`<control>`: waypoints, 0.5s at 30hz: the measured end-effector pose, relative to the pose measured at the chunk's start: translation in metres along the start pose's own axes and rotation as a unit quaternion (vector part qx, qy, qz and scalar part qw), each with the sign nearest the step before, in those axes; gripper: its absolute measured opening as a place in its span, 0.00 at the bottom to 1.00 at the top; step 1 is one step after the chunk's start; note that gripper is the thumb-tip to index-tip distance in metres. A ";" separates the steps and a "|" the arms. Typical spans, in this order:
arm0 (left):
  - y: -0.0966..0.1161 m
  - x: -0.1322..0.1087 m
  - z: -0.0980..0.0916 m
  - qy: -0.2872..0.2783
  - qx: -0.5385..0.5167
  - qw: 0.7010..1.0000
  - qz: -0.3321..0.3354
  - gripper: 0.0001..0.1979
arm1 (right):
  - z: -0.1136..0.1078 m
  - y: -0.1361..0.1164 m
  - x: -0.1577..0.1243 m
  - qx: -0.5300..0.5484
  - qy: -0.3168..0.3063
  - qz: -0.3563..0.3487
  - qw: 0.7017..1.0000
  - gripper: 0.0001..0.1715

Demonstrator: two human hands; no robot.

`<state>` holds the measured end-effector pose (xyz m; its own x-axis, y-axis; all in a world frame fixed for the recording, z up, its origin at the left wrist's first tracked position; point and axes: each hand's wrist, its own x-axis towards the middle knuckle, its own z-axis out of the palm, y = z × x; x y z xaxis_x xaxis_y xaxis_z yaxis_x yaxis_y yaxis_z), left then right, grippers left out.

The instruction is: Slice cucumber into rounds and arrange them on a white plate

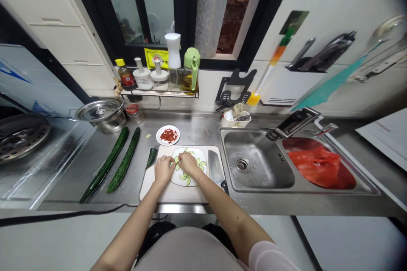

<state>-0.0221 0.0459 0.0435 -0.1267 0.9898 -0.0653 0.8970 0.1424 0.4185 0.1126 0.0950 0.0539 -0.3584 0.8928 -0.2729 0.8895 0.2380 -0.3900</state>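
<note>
A white plate (pixel 201 155) with several thin cucumber slices (pixel 185 176) laid around its rim rests on a pale cutting board (pixel 178 192). My left hand (pixel 163 168) and my right hand (pixel 188 162) meet over the plate's left side, fingers pinched together on a cucumber slice. A cleaver (pixel 216 170) lies on the board's right edge. A short cucumber piece (pixel 151 157) sits just left of the board. Two whole cucumbers (pixel 106 164) (pixel 124 160) lie on the steel counter farther left.
A small dish of red bits (pixel 168 135) stands behind the board. A lidded steel pot (pixel 102 114) is at the back left, a condiment shelf (pixel 159 77) above. The sink (pixel 257 165) is right, with a red basin (pixel 319 167) beyond it.
</note>
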 end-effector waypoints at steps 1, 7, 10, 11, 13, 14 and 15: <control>0.001 0.001 0.000 -0.003 0.004 1.000 -0.001 0.09 | 0.001 0.000 0.000 0.001 0.002 -0.001 1.000 0.09; 0.006 0.007 0.002 -0.013 0.026 0.999 -0.014 0.10 | 0.002 0.001 0.002 0.007 0.006 0.003 1.000 0.09; 0.007 0.009 0.002 -0.019 0.029 0.999 -0.016 0.10 | 0.002 0.001 0.003 0.012 -0.004 0.012 1.000 0.08; 0.007 0.009 0.002 -0.022 0.029 0.999 -0.017 0.10 | 0.002 0.002 0.002 0.014 -0.005 0.012 1.000 0.08; 0.007 0.009 0.001 -0.025 0.030 0.999 -0.018 0.10 | 0.002 0.002 0.002 0.017 -0.004 0.010 1.000 0.08; 0.007 0.010 0.001 -0.025 0.030 0.999 -0.018 0.10 | 0.002 0.002 0.002 0.020 -0.002 0.009 1.000 0.08; 0.007 0.010 0.001 -0.023 0.030 0.999 -0.018 0.10 | 0.002 0.003 0.002 0.021 -0.001 0.008 1.000 0.08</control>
<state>-0.0166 0.0564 0.0448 -0.1405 0.9825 -0.1223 0.9158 0.1759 0.3610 0.1137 0.0963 0.0502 -0.3444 0.8959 -0.2805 0.8824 0.2069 -0.4226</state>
